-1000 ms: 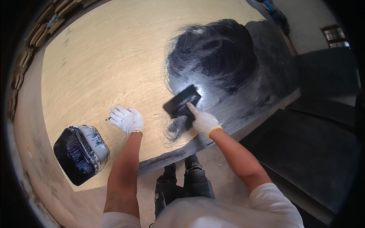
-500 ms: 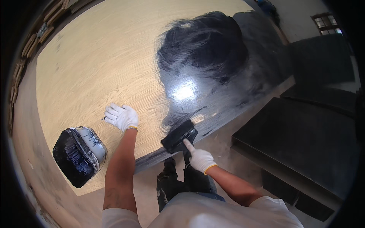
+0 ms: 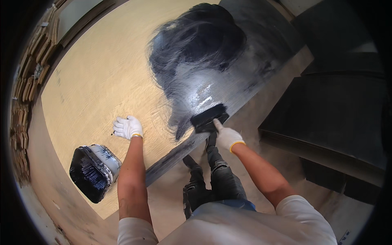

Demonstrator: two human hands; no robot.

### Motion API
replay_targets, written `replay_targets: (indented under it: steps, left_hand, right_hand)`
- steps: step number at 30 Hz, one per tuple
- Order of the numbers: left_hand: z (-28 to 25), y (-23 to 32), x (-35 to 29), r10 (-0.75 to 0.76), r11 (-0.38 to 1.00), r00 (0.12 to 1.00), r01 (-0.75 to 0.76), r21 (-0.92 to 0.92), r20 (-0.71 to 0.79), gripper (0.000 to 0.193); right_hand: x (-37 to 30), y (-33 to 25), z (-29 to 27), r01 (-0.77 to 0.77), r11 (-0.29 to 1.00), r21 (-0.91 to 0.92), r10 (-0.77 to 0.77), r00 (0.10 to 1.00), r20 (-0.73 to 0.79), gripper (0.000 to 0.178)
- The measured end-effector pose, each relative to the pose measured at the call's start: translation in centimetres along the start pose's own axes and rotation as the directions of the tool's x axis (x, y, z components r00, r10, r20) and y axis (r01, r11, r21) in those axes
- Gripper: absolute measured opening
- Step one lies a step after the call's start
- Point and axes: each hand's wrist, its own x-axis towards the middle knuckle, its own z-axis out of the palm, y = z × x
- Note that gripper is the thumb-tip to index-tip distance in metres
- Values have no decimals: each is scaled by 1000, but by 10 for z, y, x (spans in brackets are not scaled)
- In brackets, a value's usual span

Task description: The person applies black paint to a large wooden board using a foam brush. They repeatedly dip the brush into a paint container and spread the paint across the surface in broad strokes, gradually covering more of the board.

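Observation:
A pale wood-grain board (image 3: 98, 81) lies before me, its right part covered with dark, swirling wet paint (image 3: 208, 41). In a white knit glove, my left hand (image 3: 128, 127) rests flat on the bare wood with its fingers stretched out. My right hand (image 3: 228, 136), gloved the same way, grips a wide black paint brush (image 3: 210, 116) with the index finger laid along it. The brush sits at the board's near edge, on the painted side; its handle is mostly hidden by my hand. Left of my left forearm stands a paint-smeared bucket (image 3: 108, 157) with dark paint inside.
Stacked black boards (image 3: 326, 122) stand to the right, beyond a strip of floor (image 3: 253, 155). Along the far left is a pile of brown flat pieces (image 3: 30, 90). A thin dark streak of paint (image 3: 173, 157) runs along the board's near edge.
The brush in my right hand has moved right and a little farther along the near edge. My left hand stays flat on the wood. The whole view has shifted, and my legs show a step.

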Motion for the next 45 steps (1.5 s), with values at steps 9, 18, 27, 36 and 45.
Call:
replay_targets:
  steps: [9, 18, 27, 36, 45]
  left_hand:
    - [-127, -24, -58, 259, 767, 951, -97, -634, 168, 59]
    - [-208, -163, -213, 459, 703, 878, -266, -660, 134, 40]
    - [-200, -251, -303, 84, 888, 929, 95, -450, 361, 36]
    - [-170, -161, -354, -37, 955, 863, 179, -237, 503, 34]
    - [-187, -91, -449, -312, 871, 699, 481, -100, 643, 42]
  right_hand:
    - [33, 32, 23, 34, 997, 73, -28, 996, -80, 70]
    - [36, -6, 9, 156, 984, -88, -157, 987, -7, 73]
    - [126, -9, -73, 279, 917, -284, -266, 960, 84, 83]
    - [55, -30, 16, 523, 770, -365, -422, 847, 323, 78]
    - [77, 64, -53, 496, 797, -344, -394, 859, 328, 86]
